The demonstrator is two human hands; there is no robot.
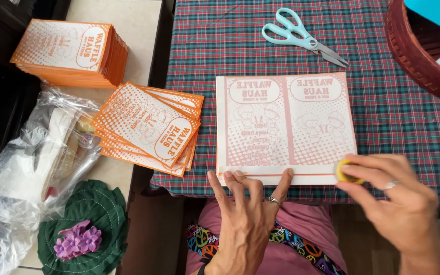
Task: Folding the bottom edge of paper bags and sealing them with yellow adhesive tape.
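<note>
A flat paper sheet [286, 122] with pale orange print lies on the plaid tablecloth [393, 117], its near edge folded up into a white strip. My left hand [245, 214] presses spread fingertips on that strip at its left half. My right hand [398, 198] pinches a small yellow roll of tape [346, 172] at the strip's right end, touching the paper.
Light blue scissors [301, 36] lie beyond the sheet. A fanned pile of orange printed bags [148, 127] and a taller stack [72, 51] sit left. A clear plastic bag [31, 168], a green mat with purple flower [85, 229] and a dark red basket [418, 56] are nearby.
</note>
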